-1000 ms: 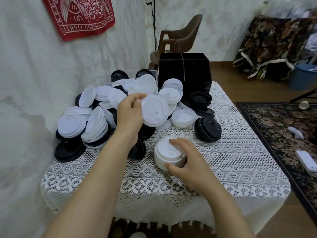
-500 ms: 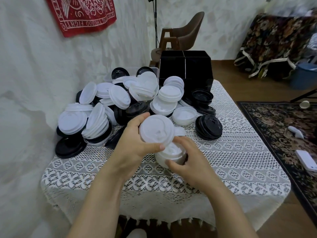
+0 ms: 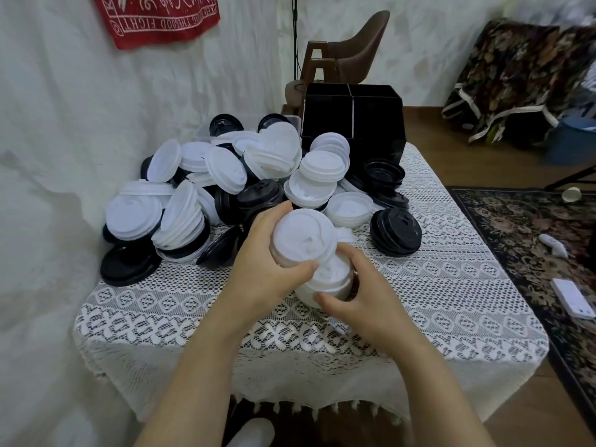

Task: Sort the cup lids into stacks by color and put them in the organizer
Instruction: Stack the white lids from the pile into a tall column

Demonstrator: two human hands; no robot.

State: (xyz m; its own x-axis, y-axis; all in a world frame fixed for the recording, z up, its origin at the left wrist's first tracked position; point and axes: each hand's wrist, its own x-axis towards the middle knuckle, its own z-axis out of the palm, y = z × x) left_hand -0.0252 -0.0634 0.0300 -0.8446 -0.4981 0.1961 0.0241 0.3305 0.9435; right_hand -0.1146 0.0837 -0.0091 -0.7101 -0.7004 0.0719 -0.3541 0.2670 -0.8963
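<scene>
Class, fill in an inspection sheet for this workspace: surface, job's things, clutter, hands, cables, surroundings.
Surface: table under a white lace cloth.
Job's things: lid pile, black and white mixed, at left; black stack at right; organizer at far edge.
Clutter: nothing seen.
Hands: left hand holds white lid tilted over white stack; right hand grips that stack.
Cables: dark cord or pole by back wall, cannot tell which.
Surroundings: red banner, chair, rug.
</scene>
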